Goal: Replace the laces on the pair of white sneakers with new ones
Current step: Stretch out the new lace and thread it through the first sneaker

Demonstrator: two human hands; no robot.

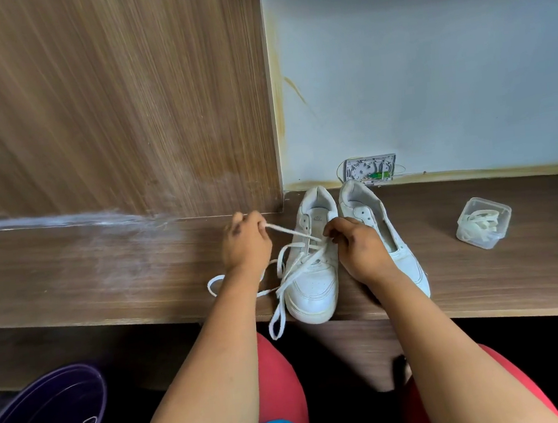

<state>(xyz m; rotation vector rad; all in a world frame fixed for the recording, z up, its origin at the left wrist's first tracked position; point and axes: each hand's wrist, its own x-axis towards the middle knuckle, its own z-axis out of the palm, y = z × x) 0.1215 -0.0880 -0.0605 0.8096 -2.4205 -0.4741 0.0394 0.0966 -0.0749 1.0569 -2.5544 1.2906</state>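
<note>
Head-worn wide-angle view, looking forward and down, close over wooden desk, wall beyond

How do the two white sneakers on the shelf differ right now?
The left sneaker has a lace crossing its front, its ends trailing over the shelf edge; the right sneaker shows no lace. The left hand pinches the left sneaker's lace, and the right hand rests between the pair, partly hiding the right sneaker. Both are white, side by side, toes toward the person.
</note>
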